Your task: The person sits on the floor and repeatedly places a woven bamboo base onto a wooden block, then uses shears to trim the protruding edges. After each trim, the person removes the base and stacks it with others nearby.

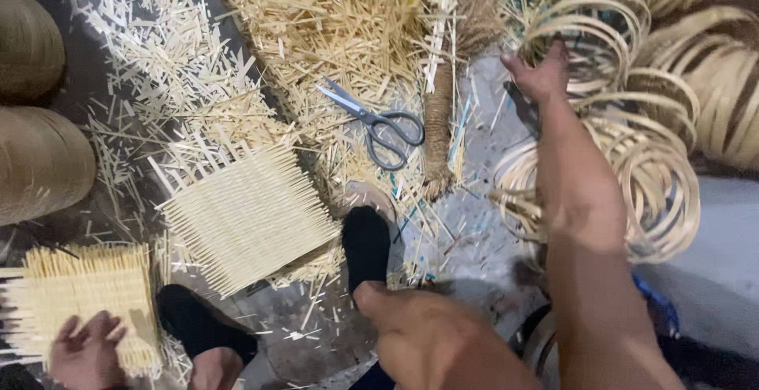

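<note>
My right hand (542, 75) is stretched out to the upper right, into a pile of thin bamboo hoops (656, 177). Its fingers curl around one hoop, and something dark shows just under the palm. My left hand (85, 352) is at the bottom left corner, gripping the near edge of a small woven bamboo mat (83, 289). A second, larger woven mat (249, 216) lies on the floor between my two feet in black socks (365, 246). Grey scissors (378, 124) lie open on the splinters, left of my right arm.
Heaps of cut bamboo slivers (316, 18) cover the floor at the top and left. Two brownish rolls of strip (35, 161) stand at the left edge. A bundle bound with twine (439, 121) lies beside the scissors. More hoops (723, 82) are stacked at the far right.
</note>
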